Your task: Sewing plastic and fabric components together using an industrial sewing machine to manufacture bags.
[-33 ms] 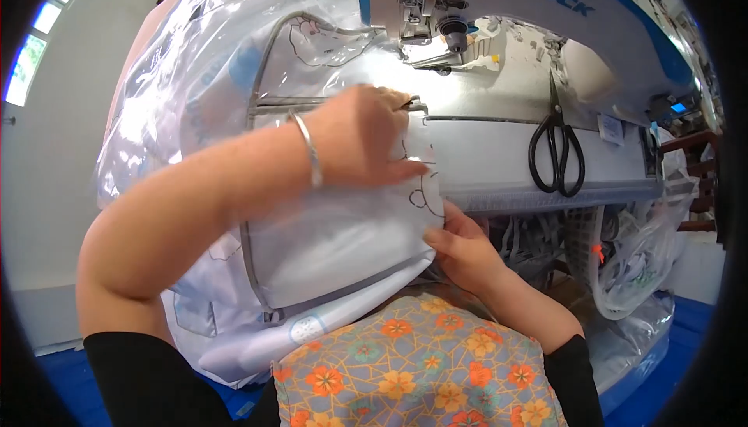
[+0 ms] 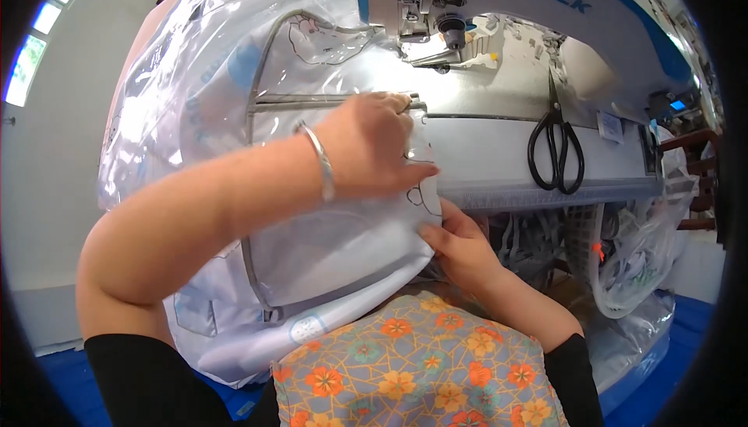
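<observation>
Over a white plastic-coated fabric piece point(image 2: 335, 259) with grey piped edges and line drawings lies my left hand point(image 2: 370, 142), a silver bangle at its wrist. Its fingers bend at the double grey piping point(image 2: 312, 102), while the thumb stretches apart along the right edge; the hand is open, palm down, slightly blurred. Lower on that same edge, my right hand point(image 2: 461, 246) pinches the fabric between thumb and fingers. Just beyond the piece's upper right corner stands the sewing machine head point(image 2: 436, 6), its lamp lighting the bed.
Black-handled scissors point(image 2: 554, 119) rest on the machine table point(image 2: 491, 150), right of the fabric. Clear plastic-covered material point(image 2: 167, 115) heaps up at the left. Below the table's right side hang a white basket point(image 2: 580, 232) and a clear plastic bag point(image 2: 647, 248).
My left hand has shifted slightly right and down along the fabric, its thumb reaching farther over the edge. My right hand keeps its pinch, having moved very slightly left.
</observation>
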